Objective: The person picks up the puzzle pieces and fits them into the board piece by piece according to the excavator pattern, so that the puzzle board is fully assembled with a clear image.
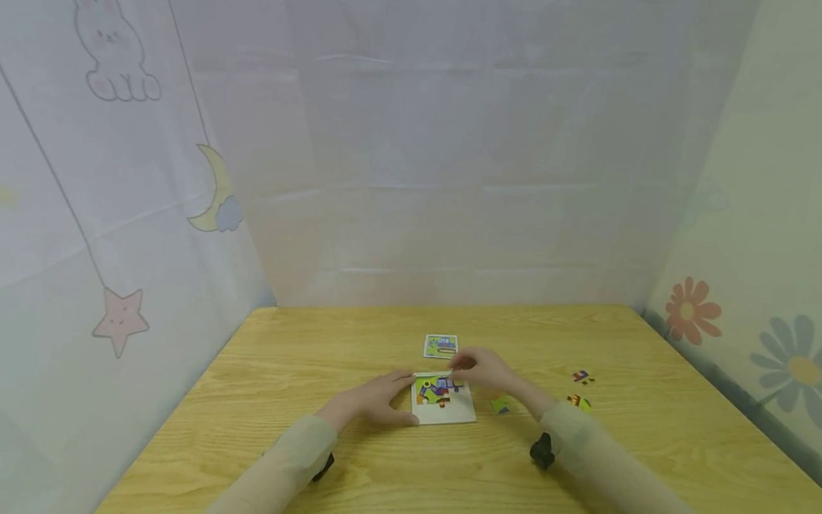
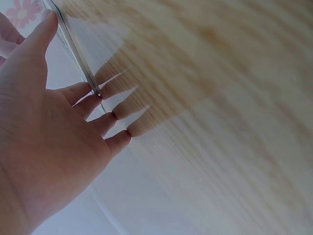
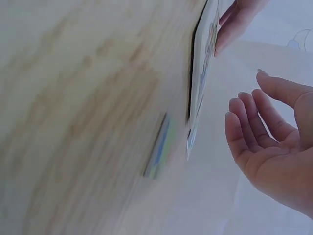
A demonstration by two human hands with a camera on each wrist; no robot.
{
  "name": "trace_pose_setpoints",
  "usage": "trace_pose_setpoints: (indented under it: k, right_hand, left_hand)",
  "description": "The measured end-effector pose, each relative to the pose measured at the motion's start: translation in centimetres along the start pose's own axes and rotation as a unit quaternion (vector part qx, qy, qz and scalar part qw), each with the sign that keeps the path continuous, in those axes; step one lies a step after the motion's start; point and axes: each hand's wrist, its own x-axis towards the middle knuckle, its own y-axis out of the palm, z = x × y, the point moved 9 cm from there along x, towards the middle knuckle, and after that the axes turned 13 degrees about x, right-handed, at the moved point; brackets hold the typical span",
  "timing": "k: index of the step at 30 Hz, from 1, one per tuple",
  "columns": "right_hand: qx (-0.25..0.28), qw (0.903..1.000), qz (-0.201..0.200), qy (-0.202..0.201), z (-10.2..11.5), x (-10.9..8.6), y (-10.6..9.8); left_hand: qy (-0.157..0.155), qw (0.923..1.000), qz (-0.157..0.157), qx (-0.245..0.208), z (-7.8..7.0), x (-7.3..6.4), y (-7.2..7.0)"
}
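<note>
A white puzzle tray (image 1: pixel 452 414) lies on the table, its far part filled with pieces of a colourful vehicle picture (image 1: pixel 437 389). My left hand (image 1: pixel 379 400) rests along the tray's left side, thumb near the near corner. In the left wrist view, that hand's (image 2: pixel 54 132) fingers are spread, and some tips meet the tray's edge. Over the tray's far right corner hovers my right hand (image 1: pixel 484 368). The right wrist view shows this hand (image 3: pixel 274 132) with loosely bent fingers, thumb apart from them, and nothing visible between. A loose green-and-blue puzzle piece (image 3: pixel 159 147) lies beside the tray.
Just beyond the tray lies a small picture card (image 1: pixel 440 346) showing a similar vehicle. Further loose puzzle pieces (image 1: pixel 579 402) and a small group of pieces (image 1: pixel 581 375) lie to the right on the wooden table (image 1: pixel 308 357). Printed cloth walls surround it.
</note>
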Motion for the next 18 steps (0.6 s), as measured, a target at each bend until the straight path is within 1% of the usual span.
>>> trace_pose_setpoints:
  k: [6, 11, 18]
  right_hand:
    - [0.002, 0.9998, -0.007, -0.02, 0.5, -0.7, -1.5]
    - [-0.001, 0.9993, -0.016, -0.035, 0.4, -1.4, -2.9]
    - [0.0, 0.9986, -0.037, -0.037, 0.0, -2.1, -5.0]
  left_hand:
    - [0.004, 1.0, -0.005, 0.004, -0.1, 0.1, 0.0]
    - [0.005, 1.0, -0.005, 0.005, -0.2, 0.0, 0.0]
    - [0.006, 0.9999, -0.005, 0.007, -0.3, 0.1, 0.0]
